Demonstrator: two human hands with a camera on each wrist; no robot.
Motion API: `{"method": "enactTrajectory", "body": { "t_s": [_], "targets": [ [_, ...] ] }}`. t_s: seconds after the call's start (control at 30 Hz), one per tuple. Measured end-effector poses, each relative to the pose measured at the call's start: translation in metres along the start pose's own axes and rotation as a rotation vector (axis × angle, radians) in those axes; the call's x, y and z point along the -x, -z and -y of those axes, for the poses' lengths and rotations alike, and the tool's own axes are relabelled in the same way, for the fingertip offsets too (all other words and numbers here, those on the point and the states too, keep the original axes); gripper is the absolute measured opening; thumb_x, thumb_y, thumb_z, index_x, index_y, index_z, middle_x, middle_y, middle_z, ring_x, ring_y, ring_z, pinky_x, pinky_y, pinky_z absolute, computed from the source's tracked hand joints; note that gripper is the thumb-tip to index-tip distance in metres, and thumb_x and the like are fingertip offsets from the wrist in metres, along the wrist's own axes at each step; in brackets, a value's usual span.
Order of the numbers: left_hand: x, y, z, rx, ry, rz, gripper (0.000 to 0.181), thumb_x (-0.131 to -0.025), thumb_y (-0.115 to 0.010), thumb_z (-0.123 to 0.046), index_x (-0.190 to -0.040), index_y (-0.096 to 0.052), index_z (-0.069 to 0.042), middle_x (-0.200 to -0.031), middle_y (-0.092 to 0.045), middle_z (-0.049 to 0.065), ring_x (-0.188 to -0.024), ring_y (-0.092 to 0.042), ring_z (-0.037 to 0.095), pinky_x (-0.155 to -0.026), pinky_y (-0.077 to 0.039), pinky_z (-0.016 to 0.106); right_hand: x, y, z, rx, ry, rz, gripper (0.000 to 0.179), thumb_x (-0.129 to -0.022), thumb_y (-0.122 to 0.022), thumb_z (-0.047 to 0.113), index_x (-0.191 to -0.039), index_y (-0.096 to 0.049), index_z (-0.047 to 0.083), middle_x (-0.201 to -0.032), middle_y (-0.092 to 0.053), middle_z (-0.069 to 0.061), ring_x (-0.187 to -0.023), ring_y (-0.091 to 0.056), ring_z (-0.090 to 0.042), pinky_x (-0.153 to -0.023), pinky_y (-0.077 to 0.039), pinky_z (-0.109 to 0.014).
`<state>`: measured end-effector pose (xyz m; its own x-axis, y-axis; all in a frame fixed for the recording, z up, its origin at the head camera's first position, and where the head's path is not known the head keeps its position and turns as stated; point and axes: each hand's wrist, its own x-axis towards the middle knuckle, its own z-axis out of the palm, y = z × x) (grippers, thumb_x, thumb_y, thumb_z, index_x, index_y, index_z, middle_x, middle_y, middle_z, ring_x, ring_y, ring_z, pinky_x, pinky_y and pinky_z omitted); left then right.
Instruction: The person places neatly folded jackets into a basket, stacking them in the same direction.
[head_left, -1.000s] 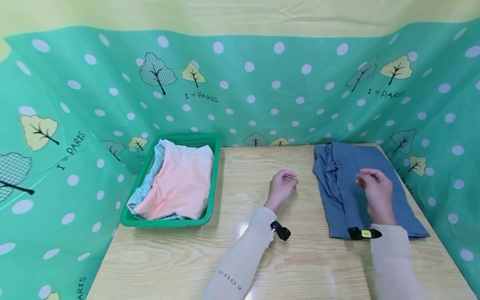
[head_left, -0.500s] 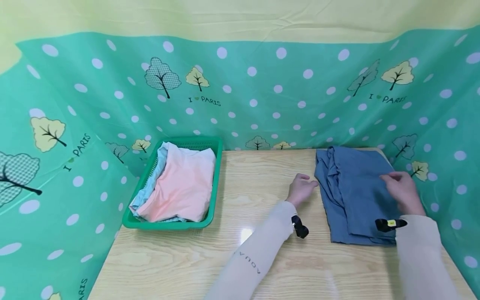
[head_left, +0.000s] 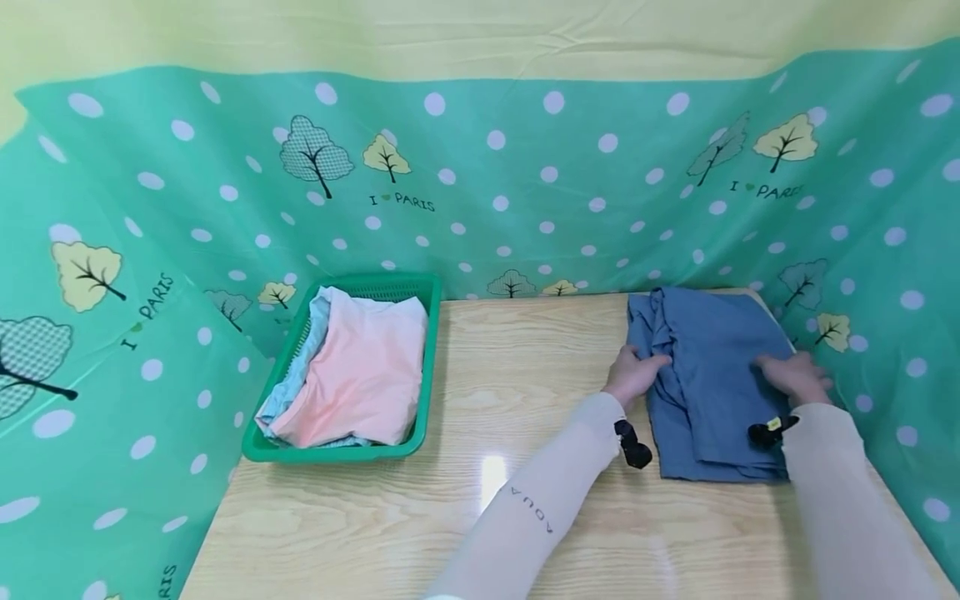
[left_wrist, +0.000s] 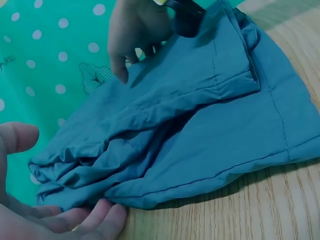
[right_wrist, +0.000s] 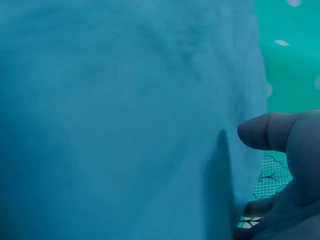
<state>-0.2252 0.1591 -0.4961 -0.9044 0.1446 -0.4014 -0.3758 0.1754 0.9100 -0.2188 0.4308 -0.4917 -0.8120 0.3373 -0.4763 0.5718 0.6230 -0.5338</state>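
Left hand and right hand, flanking blue cloth, right side of worktop.
Both half spread, thumbs apart from fingers, nothing gripped; left fingers at cloth's edge, right contact unclear. Risk: loose left folds may slip if only upper layers are caught. Basket: well apart.

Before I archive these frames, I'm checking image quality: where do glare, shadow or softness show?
Head view: white glare on the pale wood-grain table, and the right hand looks slightly smeared; left wrist view: stitching on the folded slate-blue cloth reads clearly; right wrist view: blue cast, cloth looks out of focus, a dark tapering shadow beside the thumb.
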Motion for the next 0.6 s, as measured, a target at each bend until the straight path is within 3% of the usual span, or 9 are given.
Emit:
{"method": "enactTrajectory", "body": {
  "t_s": [0.1, 0.23, 0.37, 0.47, 0.6],
  "targets": [
    [-0.004, 0.003, 0.001, 0.105, 0.030, 0.041, 0.075, -0.095, -0.069, -0.038, -0.157, -0.037, -0.011, -0.145, -0.054, 0.010, -0.120, -0.062, 0.027, -0.103, -0.053, 0.043, -0.005, -0.009, -0.001, 0.006, 0.000, -0.007, 0.105, -0.099, -0.040, 0.052, -0.150, 0.015, -0.021, -0.145, 0.011, -0.058, -0.133, -0.003, -0.070, -0.102, -0.025, -0.078],
    [-0.015, 0.009, 0.002, 0.244, 0.070, 0.084, 0.078, -0.096, -0.069, -0.036, -0.158, -0.032, -0.008, -0.121, -0.058, 0.013, -0.104, -0.063, 0.025, -0.098, -0.056, 0.048, -0.007, -0.013, 0.001, -0.015, 0.031, -0.057, 0.101, -0.100, -0.042, 0.049, -0.153, 0.011, -0.019, -0.150, 0.005, -0.055, -0.135, -0.009, -0.070, -0.103, -0.030, -0.076],
    [-0.022, 0.016, -0.001, 0.280, 0.110, 0.087, 0.078, -0.095, -0.068, -0.038, -0.158, -0.033, -0.009, -0.103, -0.057, 0.013, -0.092, -0.060, 0.024, -0.096, -0.057, 0.048, -0.011, -0.016, 0.004, -0.057, 0.083, -0.080, 0.094, -0.101, -0.046, 0.039, -0.155, 0.006, -0.018, -0.155, -0.002, -0.050, -0.140, -0.013, -0.069, -0.110, -0.031, -0.073],
    [-0.023, 0.020, -0.002, 0.282, 0.126, 0.080, 0.078, -0.095, -0.068, -0.037, -0.158, -0.032, -0.007, -0.103, -0.055, 0.012, -0.092, -0.057, 0.022, -0.097, -0.055, 0.047, -0.013, -0.020, 0.005, -0.098, 0.111, -0.055, 0.090, -0.100, -0.049, 0.033, -0.154, 0.001, -0.020, -0.156, -0.009, -0.049, -0.141, -0.021, -0.066, -0.113, -0.032, -0.071],
    [-0.020, 0.023, -0.002, 0.260, 0.113, 0.062, 0.078, -0.095, -0.068, -0.033, -0.157, -0.032, -0.004, -0.118, -0.056, 0.009, -0.106, -0.058, 0.024, -0.103, -0.051, 0.047, -0.012, -0.023, 0.006, -0.112, 0.117, -0.002, 0.093, -0.100, -0.053, 0.034, -0.154, 0.000, -0.020, -0.155, -0.013, -0.048, -0.141, -0.025, -0.064, -0.113, -0.034, -0.069]
  ]
}}
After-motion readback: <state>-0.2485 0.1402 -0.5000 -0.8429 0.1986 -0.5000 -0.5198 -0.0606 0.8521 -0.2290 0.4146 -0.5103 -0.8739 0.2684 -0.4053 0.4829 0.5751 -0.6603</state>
